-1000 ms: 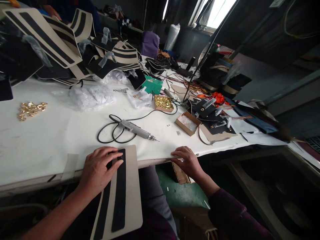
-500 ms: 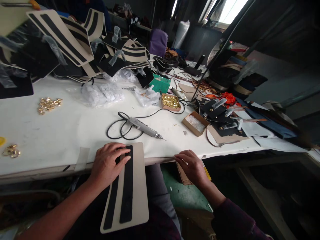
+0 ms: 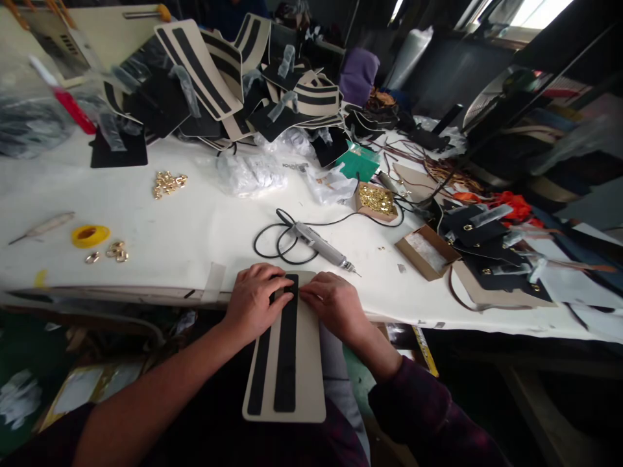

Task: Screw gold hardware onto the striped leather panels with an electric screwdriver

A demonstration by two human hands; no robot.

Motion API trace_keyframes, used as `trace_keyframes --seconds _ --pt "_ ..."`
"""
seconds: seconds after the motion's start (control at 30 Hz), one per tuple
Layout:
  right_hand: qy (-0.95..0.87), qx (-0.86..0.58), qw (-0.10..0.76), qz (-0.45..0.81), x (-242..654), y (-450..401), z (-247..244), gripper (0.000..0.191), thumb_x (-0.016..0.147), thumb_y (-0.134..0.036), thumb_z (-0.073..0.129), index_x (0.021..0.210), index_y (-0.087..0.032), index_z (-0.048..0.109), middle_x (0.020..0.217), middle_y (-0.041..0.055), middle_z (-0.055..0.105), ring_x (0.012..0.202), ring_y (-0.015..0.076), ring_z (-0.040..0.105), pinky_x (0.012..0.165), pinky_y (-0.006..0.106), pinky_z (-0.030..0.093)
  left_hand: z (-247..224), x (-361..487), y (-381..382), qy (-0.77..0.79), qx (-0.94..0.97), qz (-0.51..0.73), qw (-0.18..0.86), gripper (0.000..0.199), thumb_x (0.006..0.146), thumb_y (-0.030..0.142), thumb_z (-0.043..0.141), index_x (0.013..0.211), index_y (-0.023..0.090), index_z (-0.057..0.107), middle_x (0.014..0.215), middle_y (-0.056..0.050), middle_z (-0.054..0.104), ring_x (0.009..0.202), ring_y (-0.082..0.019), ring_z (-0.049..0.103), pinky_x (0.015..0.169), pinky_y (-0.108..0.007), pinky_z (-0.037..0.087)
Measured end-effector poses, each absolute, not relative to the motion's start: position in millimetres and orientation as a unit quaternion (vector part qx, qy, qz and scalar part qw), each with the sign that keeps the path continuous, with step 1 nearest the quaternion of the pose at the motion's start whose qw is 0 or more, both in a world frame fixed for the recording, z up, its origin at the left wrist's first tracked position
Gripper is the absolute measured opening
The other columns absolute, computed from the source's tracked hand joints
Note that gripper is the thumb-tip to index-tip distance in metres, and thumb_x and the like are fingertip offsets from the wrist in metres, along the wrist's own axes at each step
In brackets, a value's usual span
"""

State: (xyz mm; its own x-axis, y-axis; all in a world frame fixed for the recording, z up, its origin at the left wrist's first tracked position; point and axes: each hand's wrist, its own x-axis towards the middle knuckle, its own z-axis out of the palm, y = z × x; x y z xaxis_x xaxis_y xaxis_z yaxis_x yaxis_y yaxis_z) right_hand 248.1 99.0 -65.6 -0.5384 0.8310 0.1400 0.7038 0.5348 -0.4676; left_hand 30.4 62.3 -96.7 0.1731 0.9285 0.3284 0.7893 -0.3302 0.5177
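Observation:
A beige panel [image 3: 309, 363] with rounded corners and two black strips lies from my lap up onto the table's front edge. My left hand [image 3: 257, 299] grips the panel's upper end, its fingertips and thumb close together on the longer black strip. My right hand [image 3: 335, 305] is over the panel's upper right, thumb and fingers pinched near that strip; what they hold is too small to make out. Beyond my hands, a grey electric screwdriver [image 3: 324, 246] lies on the table with its black cable looped beside it.
Gold fittings [image 3: 168, 183], a yellow tape roll [image 3: 90, 235] and an awl-like tool [image 3: 43, 227] lie on the left. A box of small gold parts [image 3: 376, 201] and another open box [image 3: 427, 251] stand on the right. Panels [image 3: 199, 71] are heaped at the back.
My right hand has moved left from beside the panel to its upper end, next to my left hand. The view has swung left. My left hand still grips the panel.

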Motion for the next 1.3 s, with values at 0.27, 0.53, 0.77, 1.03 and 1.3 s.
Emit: trace_keyframes --seconds 0.27,0.53,0.77,1.03,1.3 --pt "-0.864 -0.463 0.165 0.107 244 98 -70 0.014 0.100 -0.030 0.070 0.094 -0.027 0.082 0.089 0.0054 0.076 0.085 0.0219 0.068 0.080 0.033 0.048 -97 29 61 0.563 0.757 0.309 0.122 0.018 0.093 0.031 0.075 0.112 0.029 0.077 0.122 -0.006 0.075 0.119 -0.028 0.063 0.099 -0.049 0.046" --pt "-0.858 -0.459 0.181 0.143 242 100 -67 0.015 0.101 -0.029 0.068 0.090 -0.024 0.076 0.088 0.0058 0.074 0.085 0.0217 0.068 0.080 0.033 0.049 -98 29 61 0.565 0.753 0.313 0.129 0.019 0.093 0.031 0.076 0.112 0.030 0.077 0.123 -0.006 0.074 0.120 -0.028 0.061 0.099 -0.050 0.045" --pt "-0.884 -0.421 0.117 0.167 235 102 -57 0.017 0.105 -0.028 0.061 0.091 -0.022 0.069 0.094 0.0065 0.071 0.086 0.0213 0.065 0.079 0.033 0.047 -99 29 61 0.567 0.754 0.306 0.128 0.018 0.095 0.033 0.073 0.112 0.029 0.077 0.124 -0.006 0.074 0.121 -0.029 0.061 0.099 -0.050 0.045" --pt "-0.857 -0.452 0.058 0.239 226 115 -49 0.014 0.102 -0.027 0.063 0.090 -0.023 0.069 0.091 0.0008 0.070 0.083 0.0162 0.064 0.073 0.028 0.042 -99 29 61 0.566 0.753 0.309 0.131 0.018 0.095 0.035 0.073 0.112 0.028 0.076 0.122 -0.006 0.074 0.119 -0.029 0.061 0.098 -0.050 0.045" --pt "-0.848 -0.477 -0.048 0.225 212 130 -31 0.016 0.096 -0.030 0.067 0.082 -0.024 0.073 0.080 -0.0005 0.072 0.073 0.0156 0.061 0.062 0.028 0.030 -96 28 62 0.566 0.758 0.296 0.133 0.018 0.094 0.033 0.075 0.111 0.027 0.076 0.123 -0.006 0.073 0.120 -0.029 0.061 0.097 -0.050 0.045"
